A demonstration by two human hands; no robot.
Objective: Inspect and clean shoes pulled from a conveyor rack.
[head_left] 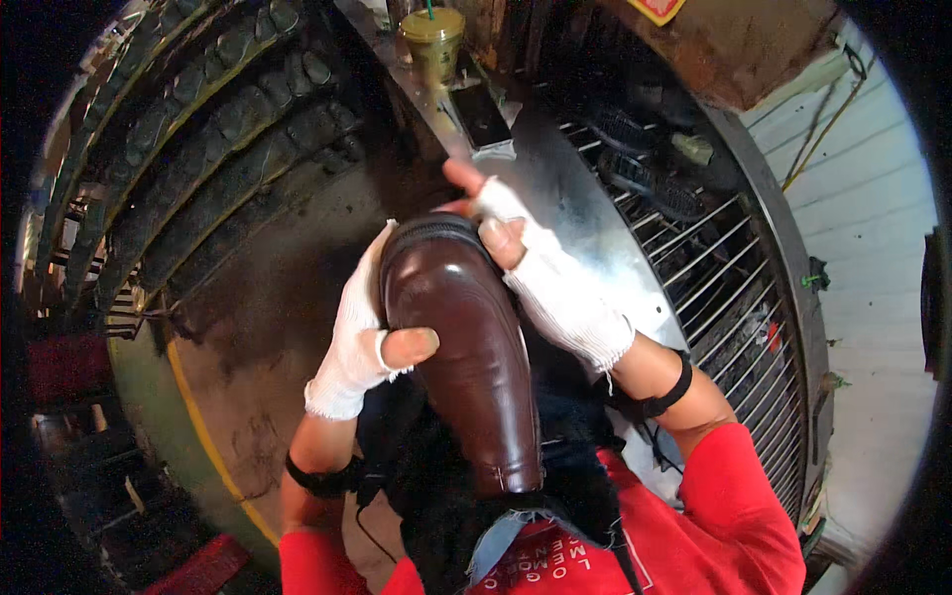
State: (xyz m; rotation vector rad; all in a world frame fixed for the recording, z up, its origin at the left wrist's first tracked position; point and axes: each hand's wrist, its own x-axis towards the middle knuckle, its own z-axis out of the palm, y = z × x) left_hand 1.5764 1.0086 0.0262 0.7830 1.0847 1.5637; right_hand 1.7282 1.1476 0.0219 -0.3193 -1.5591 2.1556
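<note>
A dark brown, glossy leather shoe (pixel 461 337) lies lengthwise before my body, its broad toe with a dark ridged edge pointing away from me. Creases run across its upper; the near end narrows close to my dark apron. My left hand (pixel 367 337), in a white fingerless knit glove, grips the toe part from the left, thumb across the top and fingers hidden beneath. Gloved likewise, my right hand (pixel 516 233) touches the toe's right edge with the thumb. Its index finger stretches past the toe, slightly smeared, and another finger shows partly behind the edge.
A metal worktop (pixel 550 188) ahead carries a phone (pixel 480 117) and a lidded drink cup (pixel 433 48) with a green straw. To the right, a metal bar rack (pixel 729 268) holds dark shoes (pixel 650 183). Tiered shelves (pixel 213 134) with rows of dark shoe-like shapes stand at left.
</note>
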